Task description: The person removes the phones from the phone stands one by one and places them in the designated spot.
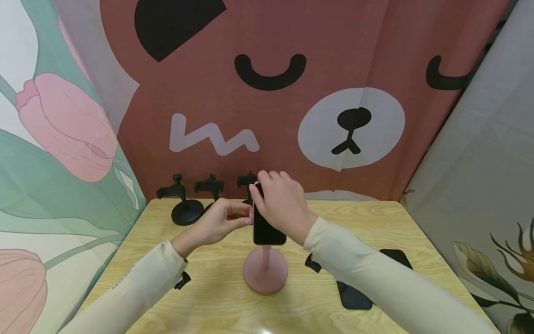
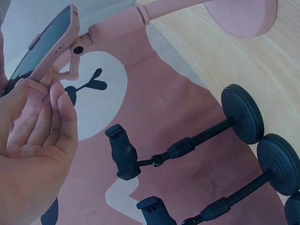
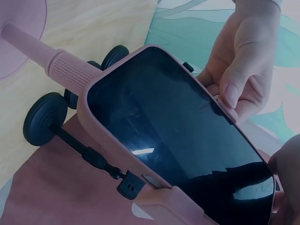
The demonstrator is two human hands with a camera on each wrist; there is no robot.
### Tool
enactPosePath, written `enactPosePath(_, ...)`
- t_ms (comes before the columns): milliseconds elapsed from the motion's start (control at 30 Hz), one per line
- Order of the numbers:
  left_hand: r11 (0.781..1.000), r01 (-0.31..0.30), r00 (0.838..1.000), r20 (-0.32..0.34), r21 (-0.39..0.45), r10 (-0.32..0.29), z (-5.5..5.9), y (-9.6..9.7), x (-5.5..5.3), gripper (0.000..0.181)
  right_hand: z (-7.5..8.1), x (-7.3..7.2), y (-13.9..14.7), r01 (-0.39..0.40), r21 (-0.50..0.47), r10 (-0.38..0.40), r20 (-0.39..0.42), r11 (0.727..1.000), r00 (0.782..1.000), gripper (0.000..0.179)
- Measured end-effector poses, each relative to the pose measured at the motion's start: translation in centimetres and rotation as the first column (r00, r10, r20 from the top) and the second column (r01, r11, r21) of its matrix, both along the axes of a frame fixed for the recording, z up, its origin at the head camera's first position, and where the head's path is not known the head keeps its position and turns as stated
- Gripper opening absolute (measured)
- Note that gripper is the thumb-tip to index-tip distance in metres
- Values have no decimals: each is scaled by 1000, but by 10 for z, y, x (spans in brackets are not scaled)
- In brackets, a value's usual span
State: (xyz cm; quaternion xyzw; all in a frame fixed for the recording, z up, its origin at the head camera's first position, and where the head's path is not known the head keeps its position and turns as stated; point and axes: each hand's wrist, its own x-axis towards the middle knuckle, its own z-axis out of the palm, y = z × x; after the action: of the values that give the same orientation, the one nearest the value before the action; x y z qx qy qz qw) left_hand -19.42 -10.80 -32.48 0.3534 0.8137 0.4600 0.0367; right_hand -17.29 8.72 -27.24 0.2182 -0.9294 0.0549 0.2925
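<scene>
A smartphone point(image 1: 267, 233) in a pink case stands upright in the holder of a pink phone stand point(image 1: 265, 276), its dark screen facing me. My left hand point(image 1: 214, 223) pinches the pink clamp point(image 2: 35, 95) at the phone's left side between thumb and fingers. Over the phone's top and right side, my right hand point(image 1: 284, 204) grips it, with the thumb near the upper left corner. The opposite pink clamp arm point(image 3: 171, 206) lies against the phone's other long edge in the right wrist view. The stand's ribbed collar point(image 2: 117, 28) shows below the holder.
Several black phone stands line the table's back left, one with a round base point(image 1: 187, 212). Dark flat slabs, one a black rectangle point(image 1: 355, 297), lie at the right, partly behind my right sleeve. A bear-print curtain point(image 1: 267, 116) hangs behind the wooden table point(image 1: 187, 301).
</scene>
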Motion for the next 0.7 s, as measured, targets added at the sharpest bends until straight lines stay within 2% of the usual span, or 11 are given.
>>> enactPosePath(167,1000,6,1000,-4,-3,-6,1,1,-1,13,-2,-4,-1,-10,-28,10,-24,1000,1000,27)
enactPosePath(500,999,-11,1000,7,-33,12,6,2,-3,17,-1,-7,-1,-19,-85,19,-4,996,1000,25)
enactPosePath(700,999,-19,1000,-9,-29,18,8,4,-2,16,-3,-9,-1,-22,-93,21,-18,995,1000,26)
